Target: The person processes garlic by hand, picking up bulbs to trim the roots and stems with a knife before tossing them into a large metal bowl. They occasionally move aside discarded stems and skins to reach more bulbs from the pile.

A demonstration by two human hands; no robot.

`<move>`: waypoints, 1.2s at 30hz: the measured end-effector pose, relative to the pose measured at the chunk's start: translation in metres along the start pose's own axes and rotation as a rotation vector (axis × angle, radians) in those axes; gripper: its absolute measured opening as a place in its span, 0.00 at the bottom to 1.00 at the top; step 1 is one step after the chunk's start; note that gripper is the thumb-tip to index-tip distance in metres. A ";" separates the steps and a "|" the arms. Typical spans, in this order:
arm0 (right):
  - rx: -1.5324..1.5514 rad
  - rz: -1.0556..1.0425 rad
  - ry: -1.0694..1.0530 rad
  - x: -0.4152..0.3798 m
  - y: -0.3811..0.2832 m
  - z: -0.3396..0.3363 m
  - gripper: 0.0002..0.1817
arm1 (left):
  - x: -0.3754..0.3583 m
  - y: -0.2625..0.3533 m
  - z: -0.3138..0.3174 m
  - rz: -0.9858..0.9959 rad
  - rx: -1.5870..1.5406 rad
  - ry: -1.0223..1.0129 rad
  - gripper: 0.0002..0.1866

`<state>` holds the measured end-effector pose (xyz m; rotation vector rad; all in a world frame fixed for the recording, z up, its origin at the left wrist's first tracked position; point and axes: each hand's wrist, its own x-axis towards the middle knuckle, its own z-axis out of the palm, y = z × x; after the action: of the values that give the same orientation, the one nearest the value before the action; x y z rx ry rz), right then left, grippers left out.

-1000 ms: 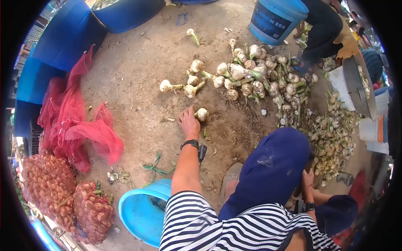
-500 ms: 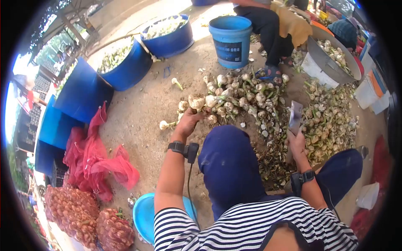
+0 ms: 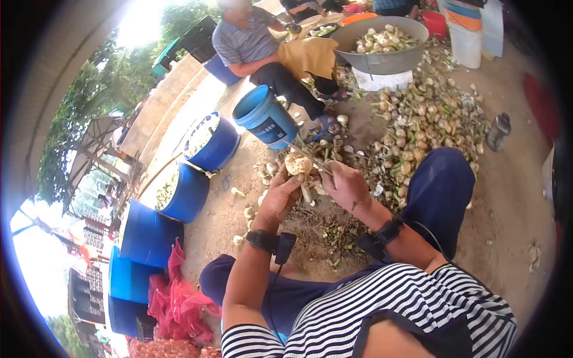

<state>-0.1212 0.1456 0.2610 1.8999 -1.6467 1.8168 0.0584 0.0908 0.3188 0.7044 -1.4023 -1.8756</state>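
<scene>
My left hand [image 3: 279,198] is closed around a large garlic bulb [image 3: 297,164], with its stem pointing downward. Gripped in my right hand [image 3: 347,187] is a broad-bladed knife [image 3: 311,158], seen nearly edge-on. Its blade lies across the right side of the bulb; whether it touches cannot be made out. Below and behind both hands, loose garlic bulbs [image 3: 265,173] lie on the dirt ground, partly hidden by my hands. A larger heap of garlic [image 3: 418,134] spreads to the right, beyond my bent knee.
A blue bucket [image 3: 265,119] stands ahead, near a seated person [image 3: 250,48]. Blue tubs [image 3: 185,194] line the left, with red mesh bags [image 3: 179,298] beside them. A wide metal basin [image 3: 382,59] holds garlic. A dark bottle [image 3: 499,132] stands at right.
My view has tilted and risen. My left hand has lifted the garlic bulb from beside the pile, and my right hand has brought the knife across to it from the right.
</scene>
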 end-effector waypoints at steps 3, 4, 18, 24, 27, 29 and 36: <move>-0.087 -0.101 -0.185 -0.015 0.014 -0.025 0.05 | -0.003 -0.033 0.011 -0.022 -0.068 0.032 0.33; -0.138 -0.152 -0.212 -0.019 0.015 -0.028 0.05 | -0.008 -0.045 0.006 -0.046 -0.090 0.065 0.32; -0.234 -0.256 -0.191 -0.085 0.033 0.027 0.05 | -0.044 -0.109 -0.019 0.065 0.530 0.208 0.23; -0.391 0.483 -0.491 -0.117 0.133 0.051 0.09 | -0.064 -0.085 -0.001 0.121 0.297 0.056 0.38; -0.184 0.412 -0.489 -0.109 0.105 0.054 0.09 | -0.055 -0.090 -0.042 0.216 0.627 0.051 0.40; -0.143 0.359 -0.475 -0.104 0.090 0.053 0.08 | -0.052 -0.092 -0.053 0.193 0.622 0.112 0.40; -0.080 0.187 -0.322 -0.073 0.057 0.057 0.07 | -0.039 -0.162 -0.072 0.028 -0.278 0.537 0.20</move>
<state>-0.1016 0.1300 0.1550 2.1588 -2.0237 1.5329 0.1046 0.1089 0.1444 0.9496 -0.7916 -1.6471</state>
